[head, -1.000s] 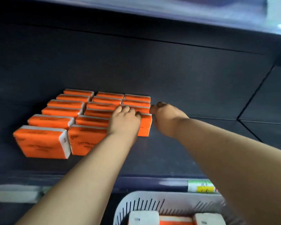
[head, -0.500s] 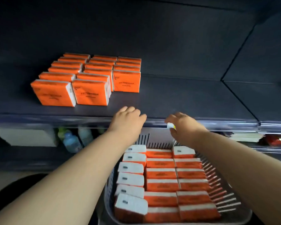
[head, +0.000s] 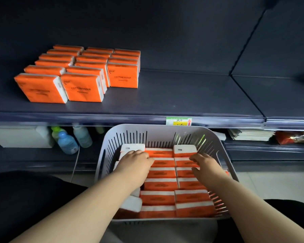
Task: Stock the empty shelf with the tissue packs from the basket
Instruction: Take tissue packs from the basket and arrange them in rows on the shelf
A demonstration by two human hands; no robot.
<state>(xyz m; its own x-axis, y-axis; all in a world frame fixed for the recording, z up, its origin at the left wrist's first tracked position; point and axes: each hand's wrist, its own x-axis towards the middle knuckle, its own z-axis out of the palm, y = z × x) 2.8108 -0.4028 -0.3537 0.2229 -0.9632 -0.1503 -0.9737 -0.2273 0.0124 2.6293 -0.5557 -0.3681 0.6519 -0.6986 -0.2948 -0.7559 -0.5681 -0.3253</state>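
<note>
both hands (head: 136, 159) lowered, fingertips hidden among packs (head: 161, 185)

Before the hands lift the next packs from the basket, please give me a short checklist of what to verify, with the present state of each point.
1. Basket has packs left: ok, three rows of tissue packs fill it.
2. Left hand is on a pack: ok, it rests on the left row.
3. Right hand is on a pack: ok, fingers are spread over the right row.
4. Grip closed on a pack: cannot tell for either hand.
5. Free room on the shelf: ok, bare to the right of the stocked packs.
6. Stocked rows are tidy: ok, three straight rows.
</note>
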